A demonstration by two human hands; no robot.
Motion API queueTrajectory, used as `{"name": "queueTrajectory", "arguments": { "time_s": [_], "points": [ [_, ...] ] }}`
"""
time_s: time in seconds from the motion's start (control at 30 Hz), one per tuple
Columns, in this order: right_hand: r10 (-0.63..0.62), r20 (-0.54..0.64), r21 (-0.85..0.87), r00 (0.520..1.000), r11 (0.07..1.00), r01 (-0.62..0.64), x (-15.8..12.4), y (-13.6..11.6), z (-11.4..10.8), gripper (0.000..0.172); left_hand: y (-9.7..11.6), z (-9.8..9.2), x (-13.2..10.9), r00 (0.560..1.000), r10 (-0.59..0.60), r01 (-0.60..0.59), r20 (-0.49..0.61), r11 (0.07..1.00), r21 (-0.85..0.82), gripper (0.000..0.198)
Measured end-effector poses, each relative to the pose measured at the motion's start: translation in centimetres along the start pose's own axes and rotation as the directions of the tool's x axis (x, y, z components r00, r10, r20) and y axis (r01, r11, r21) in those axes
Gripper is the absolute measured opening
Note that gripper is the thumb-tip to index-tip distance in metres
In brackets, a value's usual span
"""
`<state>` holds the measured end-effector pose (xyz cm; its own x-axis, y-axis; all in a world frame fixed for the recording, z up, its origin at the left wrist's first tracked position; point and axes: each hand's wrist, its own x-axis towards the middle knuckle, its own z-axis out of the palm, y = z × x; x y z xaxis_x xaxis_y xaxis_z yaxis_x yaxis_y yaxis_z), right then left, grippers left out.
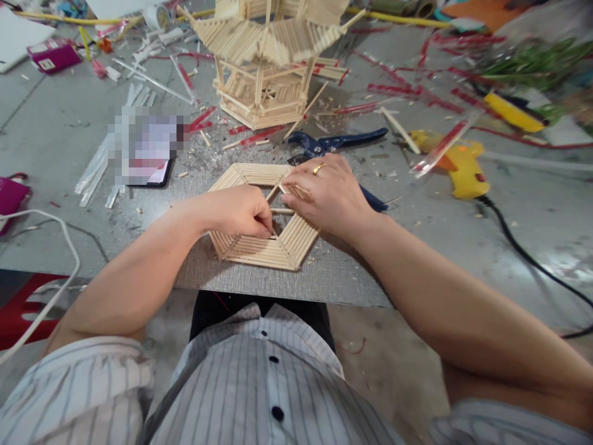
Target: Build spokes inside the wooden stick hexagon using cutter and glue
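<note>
Hexagonal frame: lying flat at the near edge of the table [417,253], the slatted hexagonal frame [264,252] is sitting between the two forearms, its middle opening showing a crossbar [283,211] and a slanting stick [273,193].
Left hand: coming in from the left, the left hand [243,209] is reaching over the frame's left side into the opening. Its fingers are curling with their tips together at the opening's near edge; whether they are clamping a thin piece, one cannot tell.
Right hand: the right hand [331,190], wearing a ring [319,168], is covering the frame's far right side. Its thumb and forefinger are standing apart, slats showing between them; how firmly they are pressing, one cannot tell.
Tools: blue pliers [359,137] are lying just beyond the right hand; a yellow glue gun [467,173] is resting farther right.
Background: a tiered stick model [259,80] is standing on the far side; a phone [155,178] and clear sticks [95,170] are lying to the left.
Risk at the opening: a thin stick may be slipping out of line if the left fingertips are bumping it in that tight space.
Risk at the rim: slats may be loosening should the right hand be bearing too hard; too light a touch may be letting the frame turn.
</note>
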<state>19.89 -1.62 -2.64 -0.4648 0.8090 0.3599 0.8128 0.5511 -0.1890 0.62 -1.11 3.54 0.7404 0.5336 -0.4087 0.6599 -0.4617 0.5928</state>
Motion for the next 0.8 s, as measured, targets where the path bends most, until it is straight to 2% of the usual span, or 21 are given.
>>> {"name": "queueTrajectory", "arguments": {
  "time_s": [0.63,0.8],
  "points": [
    [0.025,-0.001,0.030,1.000,0.999,-0.025,0.09,-0.27,-0.31,0.023,-0.29,0.30,0.25,1.000,0.027,-0.027,-0.004,1.000,-0.009,0.016],
    [0.035,0.004,0.050,0.999,0.998,-0.035,0.09,-0.11,-0.11,0.024,-0.06,0.33,0.15,1.000,0.000,0.000,-0.008,1.000,-0.006,0.016]
  ]
}}
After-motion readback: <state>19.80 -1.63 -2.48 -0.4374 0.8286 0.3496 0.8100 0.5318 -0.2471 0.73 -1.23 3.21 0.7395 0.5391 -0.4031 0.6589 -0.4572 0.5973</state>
